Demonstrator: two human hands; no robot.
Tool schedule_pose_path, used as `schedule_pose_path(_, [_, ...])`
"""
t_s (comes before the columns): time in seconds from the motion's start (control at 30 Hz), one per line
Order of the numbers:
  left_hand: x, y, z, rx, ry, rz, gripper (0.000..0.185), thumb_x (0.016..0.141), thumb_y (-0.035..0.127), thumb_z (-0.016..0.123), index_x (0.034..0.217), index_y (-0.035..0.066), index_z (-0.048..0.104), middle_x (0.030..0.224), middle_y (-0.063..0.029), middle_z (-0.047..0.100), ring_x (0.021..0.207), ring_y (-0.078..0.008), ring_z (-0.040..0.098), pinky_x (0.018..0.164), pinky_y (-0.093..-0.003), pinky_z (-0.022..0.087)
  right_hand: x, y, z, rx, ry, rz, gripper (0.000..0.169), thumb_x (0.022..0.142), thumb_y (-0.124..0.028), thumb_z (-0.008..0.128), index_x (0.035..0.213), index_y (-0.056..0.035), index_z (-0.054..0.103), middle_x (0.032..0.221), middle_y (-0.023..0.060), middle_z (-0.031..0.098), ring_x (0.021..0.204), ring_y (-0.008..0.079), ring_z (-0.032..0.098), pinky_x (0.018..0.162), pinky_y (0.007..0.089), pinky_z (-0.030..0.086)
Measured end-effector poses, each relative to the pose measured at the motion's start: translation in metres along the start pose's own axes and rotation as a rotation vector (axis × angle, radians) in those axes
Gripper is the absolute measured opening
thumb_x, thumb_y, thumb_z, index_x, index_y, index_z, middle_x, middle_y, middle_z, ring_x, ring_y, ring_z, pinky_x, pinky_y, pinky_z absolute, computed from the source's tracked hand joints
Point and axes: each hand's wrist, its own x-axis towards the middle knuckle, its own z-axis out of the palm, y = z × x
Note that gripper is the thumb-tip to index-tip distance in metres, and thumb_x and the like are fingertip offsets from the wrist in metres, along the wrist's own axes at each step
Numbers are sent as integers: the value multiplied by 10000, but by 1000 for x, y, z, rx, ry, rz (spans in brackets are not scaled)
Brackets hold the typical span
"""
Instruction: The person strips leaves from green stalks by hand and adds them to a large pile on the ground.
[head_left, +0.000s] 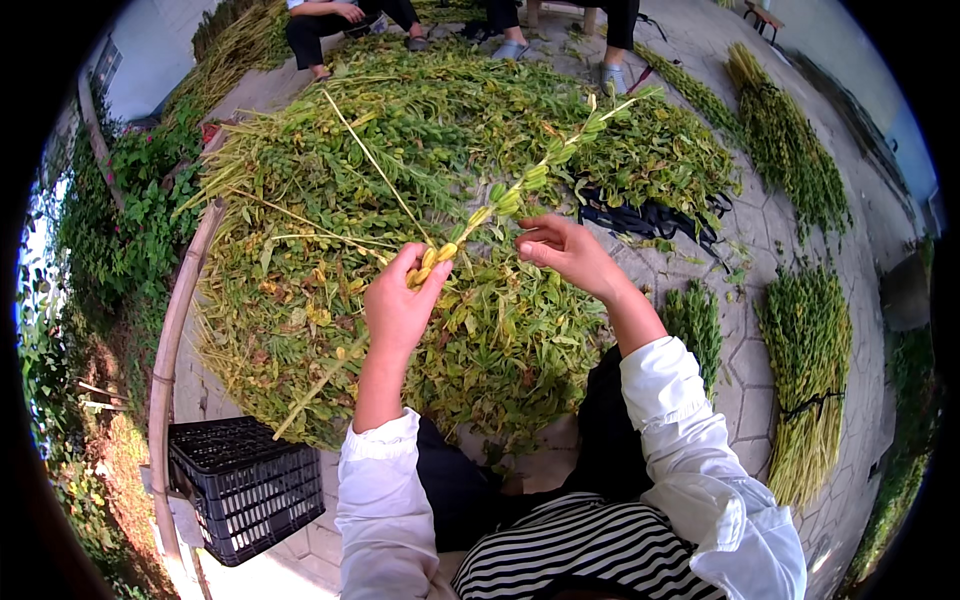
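Observation:
My left hand (397, 296) grips a sesame stalk (504, 199) by its lower middle, thumb pressed beside several yellow pods. The stalk slants up to the right, with green pods along it and a bare pale tip; its thick cut end comes out below my wrist on the left. To the right of the stalk hovers my right hand (562, 251), fingers loosely curled and apart, with nothing seen in it. Beneath both hands spreads a wide heap of green and yellowing leaves and stalks (495, 337).
A black plastic crate (247, 480) stands at lower left by a bamboo pole (169, 337). Tied bundles (806, 375) (787, 142) lie on the paving at right. Dark straps (652, 221) lie beside the heap. Two people (311, 37) (622, 37) sit beyond it.

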Motion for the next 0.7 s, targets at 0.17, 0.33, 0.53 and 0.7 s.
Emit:
schedule_pose_path(0.17, [-5, -6, 6, 128, -84, 68, 284, 799, 279, 687, 974, 81, 582, 766, -46, 636, 666, -162, 585, 603, -279, 456, 4, -6, 4, 485, 260, 24, 438, 906, -336, 574, 1156, 16, 499, 1002, 100, 623, 863, 160, 634, 686, 247, 489])
schedule_pose_path(0.33, [-4, -2, 6, 219, -232, 48, 338, 821, 393, 639, 1008, 119, 573, 804, -102, 655, 738, -260, 638, 611, -337, 475, 4, 2, 9, 493, 334, 102, 312, 917, -333, 561, 960, -27, 602, 826, 45, 640, 724, 128, 629, 661, 233, 481])
schedule_pose_path(0.53, [-2, -13, 12, -308, -432, -67, 362, 922, 371, 517, 1033, 28, 554, 848, -93, 652, 763, -176, 626, 667, -294, 468, 0, 2, 14, 403, 73, -44, 298, 928, -284, 547, 1064, -24, 598, 871, 34, 636, 775, 123, 623, 707, 244, 496])
schedule_pose_path(0.7, [0, -16, 20, -604, -676, -137, 277, 962, 237, 480, 1053, -21, 526, 773, -55, 600, 693, -113, 563, 652, -250, 457, -2, -3, 21, 358, -52, -72, 308, 936, -274, 529, 1107, -23, 577, 986, 45, 624, 833, 111, 598, 752, 263, 489])
